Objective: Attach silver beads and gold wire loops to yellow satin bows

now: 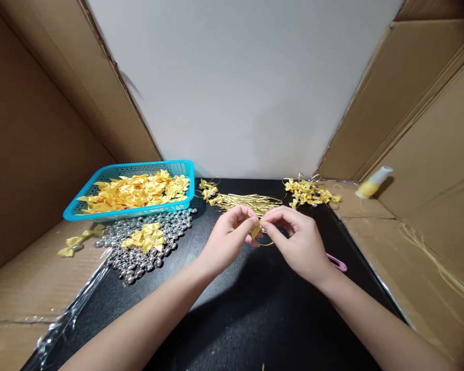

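Note:
Over the middle of the black table, my left hand (232, 232) and my right hand (295, 238) meet with their fingertips almost touching. Both are closed in a pinch on one small yellow ribbon bow (256, 230). A thin gold cord (268, 243) loops down from the bow below my fingers. Part of the bow is hidden by my fingertips, and I cannot tell how the cord is fastened. Just behind the hands lies a heap of short gold cords (251, 202).
A blue basket (129, 214) of yellow bows stands at the left, with silver bells or beads (139, 260) and several loose bows (147, 238) before it. Corded bows (307, 191) lie back right. A pink clip (337, 263) sits by my right wrist; a thread cone (373, 184) stands right.

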`<state>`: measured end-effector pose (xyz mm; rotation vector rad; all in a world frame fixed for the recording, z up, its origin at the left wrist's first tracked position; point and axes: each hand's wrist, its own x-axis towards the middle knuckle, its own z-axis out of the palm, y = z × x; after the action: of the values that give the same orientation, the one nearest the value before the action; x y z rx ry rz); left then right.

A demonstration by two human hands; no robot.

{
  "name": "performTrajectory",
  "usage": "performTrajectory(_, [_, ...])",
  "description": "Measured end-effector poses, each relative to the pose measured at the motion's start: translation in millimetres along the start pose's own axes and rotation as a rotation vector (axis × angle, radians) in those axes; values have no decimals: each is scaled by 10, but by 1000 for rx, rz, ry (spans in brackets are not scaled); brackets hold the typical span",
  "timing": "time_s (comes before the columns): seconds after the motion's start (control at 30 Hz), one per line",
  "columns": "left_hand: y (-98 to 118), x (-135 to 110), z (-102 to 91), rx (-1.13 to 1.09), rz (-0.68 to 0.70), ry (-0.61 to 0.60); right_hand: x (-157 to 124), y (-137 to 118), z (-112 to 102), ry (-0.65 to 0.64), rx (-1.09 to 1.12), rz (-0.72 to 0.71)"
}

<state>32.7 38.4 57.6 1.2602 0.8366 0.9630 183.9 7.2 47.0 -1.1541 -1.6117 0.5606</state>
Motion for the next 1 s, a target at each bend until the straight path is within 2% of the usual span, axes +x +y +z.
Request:
performTrajectory(0.33, [125,4,-110,127,53,-25,10,-4,-13,8,-53,-65])
performTrajectory(0.5, [109,7,-161,390,184,-21,5,-31,-10,-2,-60,-52])
performTrajectory(0.6, [87,15,-187,492,216,-39,-5,-55,-16,0,-41,-41])
performTrajectory(0.7, [71,32,-180,450,214,-14,-17,-76,-16,-6,-36,-37])
performTrajectory(0.9, [70,43,-120,204,158,67,-7,-88,-14,-21,-41,-88])
performTrajectory(1.0, [75,29,-111,212,176,71,0,-81,-12,-57,-44,-89])
